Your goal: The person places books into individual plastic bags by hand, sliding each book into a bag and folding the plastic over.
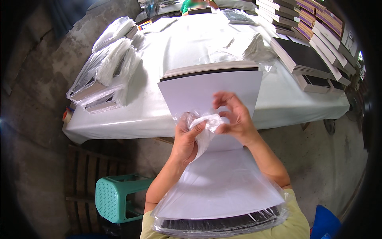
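My left hand (186, 139) is closed round a bunched clear plastic bag (205, 126), its thumb pressing on the folds. Beside it, my right hand (234, 117) has its fingers curved and apart, close to the bag's gathered end; whether a fingertip touches the film is unclear. Behind both hands a white sheet or board (211, 89) leans at the table edge, with a stack of thick pale boards (211, 68) showing along its top. Against my body rests a plastic-wrapped stack (223, 187) with a white face and dark lower edge.
Plastic-wrapped packs (107, 75) are piled at the table's left. Black-and-white board stacks (304, 59) stand at the right, near a heap of clear bags (250, 46). A green stool (109, 199) is on the floor at lower left. Across the table sits another person (195, 6).
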Action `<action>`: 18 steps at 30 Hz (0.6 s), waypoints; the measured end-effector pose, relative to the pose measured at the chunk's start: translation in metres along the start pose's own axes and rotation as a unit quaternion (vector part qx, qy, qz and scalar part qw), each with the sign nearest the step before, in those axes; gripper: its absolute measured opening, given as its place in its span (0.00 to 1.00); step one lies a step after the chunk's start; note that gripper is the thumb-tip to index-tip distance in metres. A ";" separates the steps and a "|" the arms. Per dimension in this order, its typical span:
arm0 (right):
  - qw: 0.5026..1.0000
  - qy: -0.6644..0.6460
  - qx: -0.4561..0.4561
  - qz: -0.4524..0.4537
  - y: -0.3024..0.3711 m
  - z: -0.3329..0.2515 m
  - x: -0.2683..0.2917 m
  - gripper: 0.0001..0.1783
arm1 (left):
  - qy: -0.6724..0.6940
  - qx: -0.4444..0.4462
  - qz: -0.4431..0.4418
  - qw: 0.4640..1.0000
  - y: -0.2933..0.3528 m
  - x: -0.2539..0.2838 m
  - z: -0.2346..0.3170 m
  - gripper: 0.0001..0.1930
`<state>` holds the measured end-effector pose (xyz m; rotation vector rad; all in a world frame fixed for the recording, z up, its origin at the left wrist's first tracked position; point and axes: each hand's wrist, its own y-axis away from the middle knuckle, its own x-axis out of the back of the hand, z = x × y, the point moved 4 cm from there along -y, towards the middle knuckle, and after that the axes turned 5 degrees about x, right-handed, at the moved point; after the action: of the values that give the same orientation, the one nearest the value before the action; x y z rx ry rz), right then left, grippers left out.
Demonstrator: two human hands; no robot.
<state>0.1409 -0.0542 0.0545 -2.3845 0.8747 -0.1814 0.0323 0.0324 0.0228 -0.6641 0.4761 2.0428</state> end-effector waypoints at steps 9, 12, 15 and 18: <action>0.970 0.210 0.106 0.055 0.003 -0.012 0.007 0.12 | -0.014 0.082 -0.018 0.996 0.003 -0.001 -0.016 0.18; 1.000 0.007 -0.003 0.013 -0.001 -0.003 0.008 0.10 | 0.044 0.072 -0.009 0.996 0.001 -0.002 -0.008 0.16; 0.972 -0.153 -0.168 -0.058 0.012 0.026 0.003 0.14 | -0.013 0.036 -0.021 0.999 0.001 0.001 -0.009 0.16; 0.942 -0.319 -0.097 0.027 0.002 0.027 0.018 0.14 | 0.009 0.024 0.001 1.000 0.001 0.005 -0.010 0.19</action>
<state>0.1623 -0.0540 0.0294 -2.3542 0.6567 0.6948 0.0319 0.0298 0.0118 -0.6541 0.5366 2.0224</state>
